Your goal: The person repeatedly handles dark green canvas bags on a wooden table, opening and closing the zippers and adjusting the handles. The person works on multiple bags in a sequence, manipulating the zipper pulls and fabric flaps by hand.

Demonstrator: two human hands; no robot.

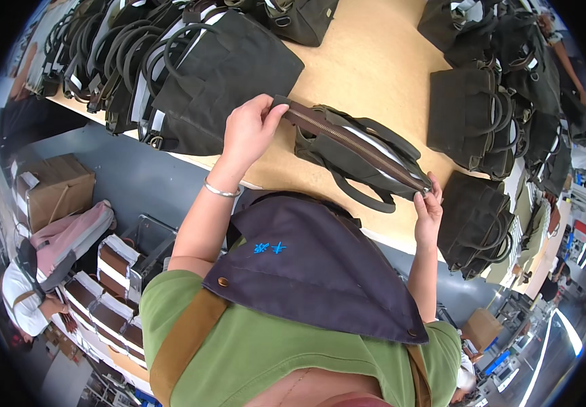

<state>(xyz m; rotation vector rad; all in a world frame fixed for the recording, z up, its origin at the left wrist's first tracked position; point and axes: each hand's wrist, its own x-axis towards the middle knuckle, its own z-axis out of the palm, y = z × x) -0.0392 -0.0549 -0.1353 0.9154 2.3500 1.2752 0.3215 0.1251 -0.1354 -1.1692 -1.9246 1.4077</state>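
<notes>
A dark green handbag (334, 153) stands on the pale tabletop in front of me, seen from above. Its brown top zipper (348, 141) stretches lengthwise between my hands and looks closed. My left hand (251, 130) pinches the tab at the zipper's far-left end between thumb and fingers. At the opposite end, my right hand (428, 211) grips the zipper's near-right end by the bag's corner. The bag's two looped handles flop outward, one to each side. White material shows inside the bag beside the zipper.
Several dark bags crowd the table's left side, a large tote (232, 74) nearest. More dark handbags (466, 112) line the right side. The pale tabletop (367, 61) shows between them. Lower left are a cardboard box (59, 190), stacked brown-and-white pieces (103, 312) and another person (25, 298).
</notes>
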